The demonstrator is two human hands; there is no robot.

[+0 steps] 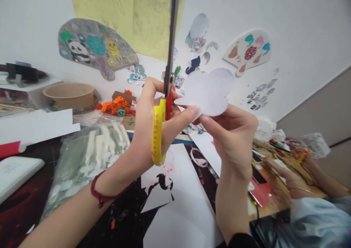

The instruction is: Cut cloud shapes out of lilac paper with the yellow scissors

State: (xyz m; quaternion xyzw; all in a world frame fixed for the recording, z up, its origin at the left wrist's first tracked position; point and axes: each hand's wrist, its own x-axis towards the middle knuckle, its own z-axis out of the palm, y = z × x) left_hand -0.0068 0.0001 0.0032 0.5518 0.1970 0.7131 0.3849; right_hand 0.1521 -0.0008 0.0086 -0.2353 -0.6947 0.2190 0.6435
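Observation:
A pair of scissors [159, 131] with yellow and red handles hangs on my left hand [145, 131], the yellow loop around the thumb and the blades pointing up. The blades look closed. With the thumb tip, my left hand also pinches the lower left edge of a white paper cut-out [210, 90] with rounded lobes. My right hand [233, 142] grips the same cut-out from below, its thumb on the near face and its fingers behind. Below both hands lie white paper sheets [183, 207], one with pink and black drawing on it.
Left on the dark table lie a plastic bag [82, 171] of pale pieces and a white box [19, 175]. Behind are a round tan container [70, 94] and orange flowers [116, 104]. A white tape roll [199, 157] sits mid-table. Another person's hands [285, 175] work at right.

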